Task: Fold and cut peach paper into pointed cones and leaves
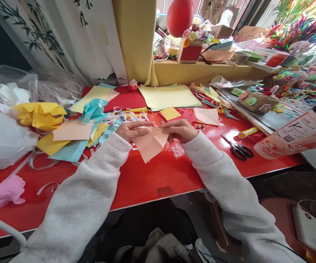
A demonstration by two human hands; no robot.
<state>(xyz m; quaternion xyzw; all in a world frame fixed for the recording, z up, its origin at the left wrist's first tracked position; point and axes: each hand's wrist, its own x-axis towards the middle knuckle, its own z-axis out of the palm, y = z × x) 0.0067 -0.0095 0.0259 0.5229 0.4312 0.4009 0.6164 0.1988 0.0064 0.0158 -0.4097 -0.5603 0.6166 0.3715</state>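
A creased peach-coloured sheet of paper point(150, 145) is held up just above the red table, one corner pointing toward me. My left hand point(134, 130) pinches its left edge between thumb and fingers. On the other edge, my right hand point(180, 130) is closed on the same sheet, its fingertips partly behind the paper. Just beyond my hands lie a yellow paper square point(170, 114) and a pale pink sheet point(207, 116). White paper shreds point(136, 116) are scattered beside my left hand.
Black-handled scissors point(240, 149) and a yellow tube point(248, 132) lie at right, near a tilted pink cup point(292, 135). Crumpled yellow paper point(41, 115), teal paper point(94, 109) and a white plastic bag point(4, 135) crowd the left. Large pale yellow sheets point(171, 95) lie at the back.
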